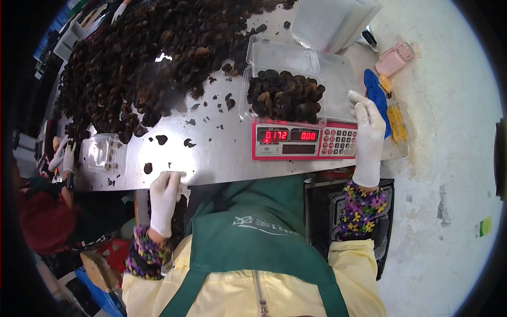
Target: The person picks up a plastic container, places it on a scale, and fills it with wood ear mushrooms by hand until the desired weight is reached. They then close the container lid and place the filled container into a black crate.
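Plastic box [244,99] of dark pieces [288,96] on scale [304,143]

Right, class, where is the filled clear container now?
In the head view, the filled clear container sits upper right of centre, on the scale, with the right hand to its right.

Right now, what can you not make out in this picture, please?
Head view:
Small print on the digital scale: too small to read.
Floor of the clear plastic box: hidden by dark pieces.
Palm of the left hand: hidden by its back.
Far end of the dark heap: cut off by top edge.
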`<state>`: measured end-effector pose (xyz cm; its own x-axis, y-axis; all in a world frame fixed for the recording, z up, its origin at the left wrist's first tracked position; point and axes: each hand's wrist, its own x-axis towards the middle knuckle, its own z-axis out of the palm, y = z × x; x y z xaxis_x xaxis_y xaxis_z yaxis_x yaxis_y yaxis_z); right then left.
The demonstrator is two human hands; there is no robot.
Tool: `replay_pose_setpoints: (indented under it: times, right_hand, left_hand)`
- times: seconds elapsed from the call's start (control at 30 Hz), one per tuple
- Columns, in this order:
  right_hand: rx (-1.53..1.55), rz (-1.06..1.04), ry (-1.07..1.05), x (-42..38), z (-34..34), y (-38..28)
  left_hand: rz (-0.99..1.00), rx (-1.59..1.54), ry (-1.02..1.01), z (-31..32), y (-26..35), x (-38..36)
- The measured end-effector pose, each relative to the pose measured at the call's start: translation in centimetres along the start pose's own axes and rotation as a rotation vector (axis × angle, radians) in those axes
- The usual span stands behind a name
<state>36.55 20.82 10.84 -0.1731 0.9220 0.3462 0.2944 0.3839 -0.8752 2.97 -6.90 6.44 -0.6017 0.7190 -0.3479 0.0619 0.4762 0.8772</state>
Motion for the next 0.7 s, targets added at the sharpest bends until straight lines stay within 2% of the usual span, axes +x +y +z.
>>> replay_pose_setpoints:
  times: [0.07,0.13,0.2,0.27,0.33,0.4,0.47,0.53,0.6,0.63,0.67,0.7]
  right_hand:
    - [0.244,0.198,-0.013,1.2,0.1,-0.2]
    - [0.302,0.235,-0.054,2.7,0.5,0.5]
    - [0.556,0.357,-0.116,4.6,1.1,1.3]
    - [0.656,0.393,-0.142,6.8,2.0,3.1]
    - [0.783,0.568,-0.218,8.7,3.2,3.8]
    - [0.789,0.597,-0.237,10.4,4.2,4.4]
    - [0.908,0.756,-0.295,12.2,4.9,5.7]
    - [0.933,0.754,-0.350,13.3,4.4,5.5]
    - [1.000,0.579,-0.487,13.3,3.6,5.3]
    - [0.854,0.527,-0.377,11.9,3.2,2.5]
    - [0.853,0.524,-0.379,10.4,2.5,0.9]
    - [0.555,0.314,-0.401,8.6,1.7,-0.3]
  left_hand:
    - [0.010,-0.176,-0.028,1.8,3.0,2.0]
    - [0.007,-0.424,-0.107,4.4,3.8,4.3]
    - [-0.078,-0.609,-0.100,7.8,6.2,5.2]
    - [-0.016,-0.658,-0.346,9.0,4.7,7.4]
    - [-0.049,-0.706,-0.374,10.6,6.2,7.5]
    - [-0.024,-0.717,-0.380,11.6,6.7,7.9]
    - [0.015,-0.729,-0.381,12.1,7.2,8.2]
    - [-0.016,-0.725,-0.378,12.3,7.4,8.2]
    - [-0.013,-0.718,-0.363,12.2,7.7,8.3]
    - [-0.033,-0.724,-0.370,12.2,7.8,8.2]
    - [-0.057,-0.731,-0.376,12.1,8.0,8.2]
    - [-0.084,-0.755,-0.358,11.9,8.9,7.5]
